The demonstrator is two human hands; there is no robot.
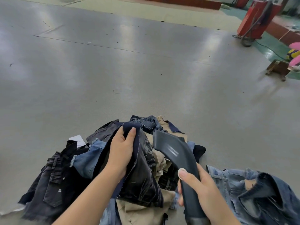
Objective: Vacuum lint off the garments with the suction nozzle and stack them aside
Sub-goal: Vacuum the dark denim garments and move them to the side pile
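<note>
While the left hand curls its fingers round a dark blue denim garment atop the clothes pile, the right hand grips the dark grey curved plastic suction nozzle just beside it.

Likely a garment workshop: broad grey work table, red machine, heaped denim.

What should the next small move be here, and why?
Probably bring the suction nozzle leftward onto the dark garment. The left hand grips that garment's edge, lifted off the pile, while the right hand holds the nozzle just beside it, tip not clearly touching the cloth.
</note>
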